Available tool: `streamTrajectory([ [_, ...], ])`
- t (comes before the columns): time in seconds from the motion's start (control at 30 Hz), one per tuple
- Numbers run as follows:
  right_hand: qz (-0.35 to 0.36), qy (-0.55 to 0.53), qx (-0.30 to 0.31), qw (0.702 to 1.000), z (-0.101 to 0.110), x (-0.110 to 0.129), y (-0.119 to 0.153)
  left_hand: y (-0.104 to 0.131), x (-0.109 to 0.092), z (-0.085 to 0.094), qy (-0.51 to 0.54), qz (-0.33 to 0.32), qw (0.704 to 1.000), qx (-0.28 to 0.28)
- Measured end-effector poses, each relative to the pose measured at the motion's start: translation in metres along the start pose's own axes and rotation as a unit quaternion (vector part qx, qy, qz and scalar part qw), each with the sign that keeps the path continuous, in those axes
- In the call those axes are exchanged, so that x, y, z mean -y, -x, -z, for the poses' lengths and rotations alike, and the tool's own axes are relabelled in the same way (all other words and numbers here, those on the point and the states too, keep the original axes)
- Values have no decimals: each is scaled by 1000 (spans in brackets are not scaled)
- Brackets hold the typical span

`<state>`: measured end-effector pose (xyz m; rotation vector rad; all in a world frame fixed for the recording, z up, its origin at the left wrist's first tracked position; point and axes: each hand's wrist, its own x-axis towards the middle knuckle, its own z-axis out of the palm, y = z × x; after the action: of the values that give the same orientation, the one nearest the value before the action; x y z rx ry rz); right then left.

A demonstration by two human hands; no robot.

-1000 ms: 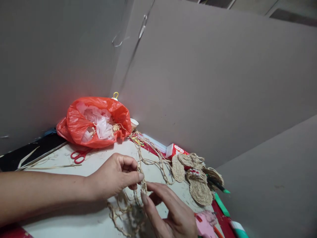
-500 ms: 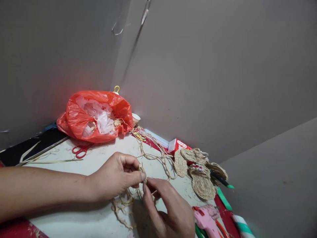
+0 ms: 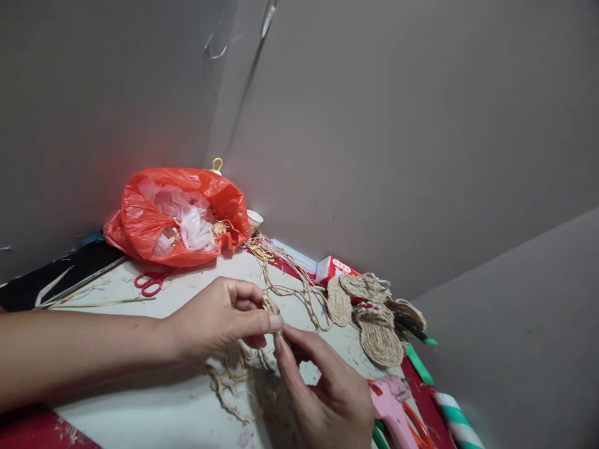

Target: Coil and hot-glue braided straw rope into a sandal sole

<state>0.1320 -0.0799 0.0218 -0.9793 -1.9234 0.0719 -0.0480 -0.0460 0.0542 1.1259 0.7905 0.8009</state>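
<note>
My left grip [image 3: 222, 318] and right grip [image 3: 327, 393] pinch a braided cord [image 3: 268, 304] over the tabletop [image 3: 121, 405]. Red bag [image 3: 135, 215] far left, scissors [image 3: 159, 280] just beside; woven pieces [image 3: 381, 343] right; pink tool [image 3: 392, 415] near right.

Dim, flat light here, apparently from above! The left forearm [image 3: 88, 355] drops a soft shadow across the white surface [image 3: 140, 415] toward its near left edge; a darker patch sits beside the right hand [image 3: 322, 380]. Highlights glint on the red bag [image 3: 138, 218], the left wall [image 3: 93, 100] glowing faintly red behind. Fingertips [image 3: 275, 322] look slightly soft, fine strands smeary.
</note>
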Motion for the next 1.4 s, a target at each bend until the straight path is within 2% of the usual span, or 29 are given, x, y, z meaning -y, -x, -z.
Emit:
streamTrajectory([
  [0.1,-26,-1,-20,999,4,-4,-3,0,-13,3,-11,-11,1000,-13],
  [0.23,-22,4,-23,999,6,-7,-6,-4,-24,8,-27,-117,985,-121],
  [0.3,-15,-6,-3,1000,6,-7,-7,-4,-23,9,-63,-167,973,-147],
  [0.37,-11,-18,18,1000,6,-7,-8,-2,-18,8,-131,-199,963,-122],
  [0.43,-2,-28,34,999,6,-7,-8,1,-12,6,-199,-212,955,-65],
  [0.53,17,-39,50,998,6,-5,-8,4,-6,3,-258,-203,945,-9],
  [0.67,23,-48,70,996,8,-2,-7,3,-4,1,-258,-183,949,-11],
  [0.83,-1,-22,47,999,7,-2,-6,1,-6,1,-202,-154,967,-18],
  [0.93,0,-15,24,1000,6,-3,-7,-1,-8,2,-149,-114,982,-18],
  [1.1,-10,-38,23,999,8,-3,-9,-5,-9,6,-98,-52,994,-7],
  [1.23,-65,-92,42,993,10,-2,-12,-6,-12,7,-60,-16,998,-16],
  [1.4,-174,-215,57,959,11,-2,-15,-7,-15,10,-5,16,1000,3],
])
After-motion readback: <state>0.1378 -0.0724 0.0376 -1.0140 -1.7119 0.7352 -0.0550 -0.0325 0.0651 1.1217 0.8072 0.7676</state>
